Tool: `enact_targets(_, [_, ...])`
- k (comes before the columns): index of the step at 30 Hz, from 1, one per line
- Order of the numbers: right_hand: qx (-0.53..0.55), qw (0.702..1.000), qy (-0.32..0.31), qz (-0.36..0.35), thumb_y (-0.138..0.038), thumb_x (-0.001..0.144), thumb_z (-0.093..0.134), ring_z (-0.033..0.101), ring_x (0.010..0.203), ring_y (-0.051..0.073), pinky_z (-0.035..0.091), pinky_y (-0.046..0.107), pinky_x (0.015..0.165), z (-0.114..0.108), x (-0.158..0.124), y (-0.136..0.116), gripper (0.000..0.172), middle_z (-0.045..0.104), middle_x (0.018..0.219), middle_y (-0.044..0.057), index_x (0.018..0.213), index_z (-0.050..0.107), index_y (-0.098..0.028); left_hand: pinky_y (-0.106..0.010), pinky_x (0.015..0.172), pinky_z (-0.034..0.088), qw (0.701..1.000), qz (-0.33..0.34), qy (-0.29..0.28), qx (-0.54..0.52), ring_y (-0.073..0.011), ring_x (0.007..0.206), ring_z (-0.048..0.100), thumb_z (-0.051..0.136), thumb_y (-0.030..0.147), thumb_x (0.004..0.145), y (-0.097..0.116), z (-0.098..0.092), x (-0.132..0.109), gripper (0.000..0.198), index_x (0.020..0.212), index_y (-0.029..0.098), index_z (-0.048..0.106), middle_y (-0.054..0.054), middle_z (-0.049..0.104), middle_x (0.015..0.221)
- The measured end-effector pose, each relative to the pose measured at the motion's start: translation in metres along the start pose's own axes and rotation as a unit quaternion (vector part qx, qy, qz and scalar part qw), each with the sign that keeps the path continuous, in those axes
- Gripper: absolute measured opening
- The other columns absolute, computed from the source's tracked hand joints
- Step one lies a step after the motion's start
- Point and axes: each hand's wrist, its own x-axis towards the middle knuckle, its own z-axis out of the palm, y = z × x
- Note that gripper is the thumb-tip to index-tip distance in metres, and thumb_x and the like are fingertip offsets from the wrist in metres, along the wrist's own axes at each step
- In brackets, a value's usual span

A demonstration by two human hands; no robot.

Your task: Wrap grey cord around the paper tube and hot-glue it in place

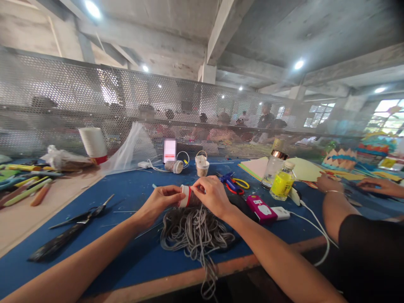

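My left hand (pixel 162 201) is closed on the white end of a small paper cup (pixel 184 196) with a red band, held on its side above the table. Grey-brown cord is wound around the cup's body. My right hand (pixel 213 194) is closed at the wound part, pinching the grey cord (pixel 198 233); its fingertips are partly hidden. One strand hangs from there into a loose heap of cord, which trails over the table's front edge. Farther back stand a small cup with a handle (pixel 202 165) and a cord-wrapped cup lying on its side (pixel 174 166).
Black scissors (pixel 90 215) lie open at left. Pliers and scissors (pixel 235 182), a magenta box (pixel 260 208), a white charger with cable (pixel 280 213) and a yellow bottle (pixel 283 182) stand or lie at right. A co-worker's hands (pixel 330 183) work beyond them. A perforated screen (pixel 126 101) backs the table.
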Motion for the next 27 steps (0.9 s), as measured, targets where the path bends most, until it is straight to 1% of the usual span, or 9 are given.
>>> enact_targets(11, [-0.005,1.0,0.002,-0.002,-0.024,0.089,0.063,0.058,0.069,0.011,0.037,0.028,0.082,0.0,0.0002,-0.0001,0.009,0.067,0.075,-0.002,0.081,0.061,-0.02,-0.025,0.067,0.043,1.0,0.01,-0.002,0.003,-0.0139,0.068,0.057,0.074,0.036,0.075,-0.0007,-0.0005,-0.0002,0.022,0.085,0.016,0.074,-0.003,0.069,0.078])
enact_targets(15, [-0.011,1.0,0.002,-0.005,-0.024,0.089,0.063,0.059,0.07,0.012,0.038,0.028,0.081,0.0001,0.0002,-0.0003,0.009,0.067,0.075,-0.002,0.081,0.061,-0.02,-0.025,0.066,0.043,1.0,0.007,0.005,0.007,-0.0144,0.067,0.057,0.075,0.037,0.074,-0.0002,-0.0001,0.0005,0.023,0.084,0.016,0.073,-0.003,0.068,0.078])
enact_targets(27, [-0.01,1.0,0.004,-0.003,-0.024,0.088,0.063,0.059,0.069,0.012,0.039,0.028,0.081,0.0016,-0.0001,0.0005,0.009,0.068,0.075,-0.002,0.081,0.061,-0.02,-0.027,0.067,0.043,1.0,0.007,0.004,0.014,-0.0148,0.068,0.057,0.074,0.037,0.075,0.0014,0.0007,-0.0013,0.023,0.083,0.015,0.073,-0.004,0.068,0.077])
